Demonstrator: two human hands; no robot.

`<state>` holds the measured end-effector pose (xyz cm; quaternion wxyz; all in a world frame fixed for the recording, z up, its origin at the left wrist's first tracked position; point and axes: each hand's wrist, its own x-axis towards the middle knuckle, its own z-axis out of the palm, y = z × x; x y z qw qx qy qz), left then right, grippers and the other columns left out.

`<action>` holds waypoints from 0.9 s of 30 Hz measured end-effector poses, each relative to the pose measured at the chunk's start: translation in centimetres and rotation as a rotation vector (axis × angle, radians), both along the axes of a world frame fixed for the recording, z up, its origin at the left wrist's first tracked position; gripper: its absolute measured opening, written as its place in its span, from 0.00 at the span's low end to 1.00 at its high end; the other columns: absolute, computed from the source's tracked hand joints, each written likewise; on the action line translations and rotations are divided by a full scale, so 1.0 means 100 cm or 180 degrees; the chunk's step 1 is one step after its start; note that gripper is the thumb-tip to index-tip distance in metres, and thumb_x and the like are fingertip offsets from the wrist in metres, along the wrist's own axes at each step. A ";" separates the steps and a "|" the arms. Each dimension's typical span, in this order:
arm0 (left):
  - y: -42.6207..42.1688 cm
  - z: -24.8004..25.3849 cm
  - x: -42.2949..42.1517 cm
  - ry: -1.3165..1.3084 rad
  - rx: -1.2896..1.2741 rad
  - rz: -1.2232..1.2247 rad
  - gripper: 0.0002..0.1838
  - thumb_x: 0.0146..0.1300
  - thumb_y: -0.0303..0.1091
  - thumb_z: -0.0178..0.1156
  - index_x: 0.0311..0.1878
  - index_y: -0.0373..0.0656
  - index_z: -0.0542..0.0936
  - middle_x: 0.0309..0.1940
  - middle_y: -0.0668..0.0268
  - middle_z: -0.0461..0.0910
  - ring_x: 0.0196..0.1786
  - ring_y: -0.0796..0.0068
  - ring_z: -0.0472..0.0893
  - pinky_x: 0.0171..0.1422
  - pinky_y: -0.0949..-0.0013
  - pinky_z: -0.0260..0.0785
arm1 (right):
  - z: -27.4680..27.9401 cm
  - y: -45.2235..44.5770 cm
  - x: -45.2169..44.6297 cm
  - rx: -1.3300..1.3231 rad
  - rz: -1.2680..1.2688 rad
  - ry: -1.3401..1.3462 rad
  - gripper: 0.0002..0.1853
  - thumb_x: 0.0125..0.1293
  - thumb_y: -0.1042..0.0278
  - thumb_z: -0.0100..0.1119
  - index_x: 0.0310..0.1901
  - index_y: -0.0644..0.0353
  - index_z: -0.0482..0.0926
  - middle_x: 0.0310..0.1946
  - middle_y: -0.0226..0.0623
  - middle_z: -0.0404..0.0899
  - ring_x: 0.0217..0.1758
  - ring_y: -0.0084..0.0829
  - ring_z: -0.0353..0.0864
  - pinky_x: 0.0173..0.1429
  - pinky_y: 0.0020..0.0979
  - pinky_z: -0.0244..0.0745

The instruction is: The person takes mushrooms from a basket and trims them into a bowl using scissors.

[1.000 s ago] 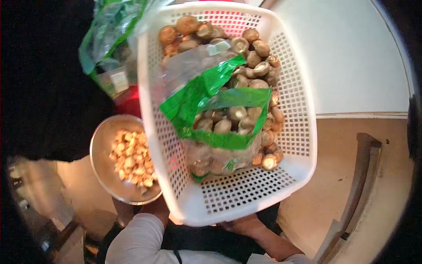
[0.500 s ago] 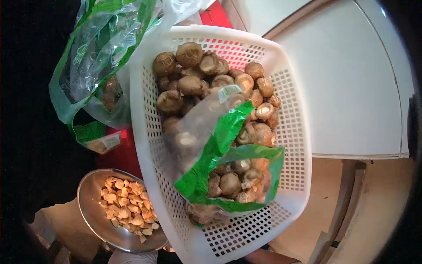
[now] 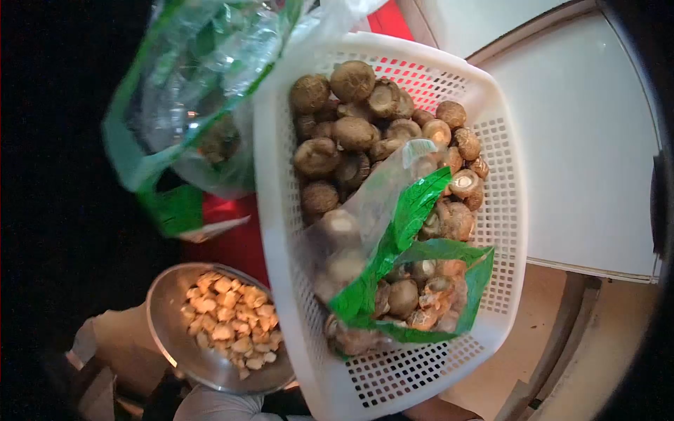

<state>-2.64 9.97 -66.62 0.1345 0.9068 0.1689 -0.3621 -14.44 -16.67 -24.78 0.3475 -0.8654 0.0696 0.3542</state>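
A white perforated basket (image 3: 284, 281) fills the middle of the view and holds many brown mushrooms (image 3: 354, 133). On top of them lies a clear plastic bag with green bands (image 3: 375, 281), with more mushrooms inside. Left of the basket, a metal bowl (image 3: 166, 330) contains pale chopped pieces (image 3: 232, 319). A light sleeve shows below the bowl, and part of a bare forearm shows under the basket's lower right edge. Both of my hands are hidden, so what they hold cannot be seen.
Another clear and green plastic bag (image 3: 203, 105) lies at the upper left, over a red surface (image 3: 228, 235). White panels (image 3: 590, 154) stand at the right, with a tan floor (image 3: 512, 351) and a dark strip below them.
Since the earliest frame, the basket, bowl and bags appear lower in view, and the forearms have mostly dropped out. Over the last half second, they have shifted right in the view.
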 end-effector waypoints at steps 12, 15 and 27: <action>-0.037 0.256 -0.038 -0.0342 -0.0884 -0.1737 0.14 0.64 0.38 0.59 0.46 0.40 0.84 0.43 0.46 0.85 0.49 0.48 0.85 0.51 0.49 0.78 | -0.032 0.009 0.021 -0.0292 0.1031 -0.1122 0.26 0.70 0.52 0.60 0.66 0.54 0.76 0.65 0.47 0.76 0.70 0.47 0.73 0.77 0.49 0.63; -0.050 0.353 -0.025 -0.0132 -0.0894 -0.2662 0.14 0.64 0.38 0.59 0.46 0.40 0.84 0.43 0.46 0.85 0.49 0.48 0.85 0.51 0.49 0.78 | -0.006 0.028 0.057 -0.0809 0.0981 -0.1735 0.18 0.65 0.63 0.57 0.54 0.57 0.83 0.54 0.48 0.82 0.60 0.53 0.80 0.69 0.55 0.69; 0.045 0.656 -0.030 -0.2408 -0.1094 -0.1511 0.12 0.69 0.33 0.62 0.49 0.35 0.83 0.47 0.49 0.83 0.51 0.45 0.82 0.57 0.53 0.74 | 0.010 0.028 0.065 -0.1062 0.1444 -0.0530 0.21 0.62 0.54 0.67 0.48 0.63 0.87 0.51 0.49 0.86 0.57 0.47 0.85 0.62 0.50 0.78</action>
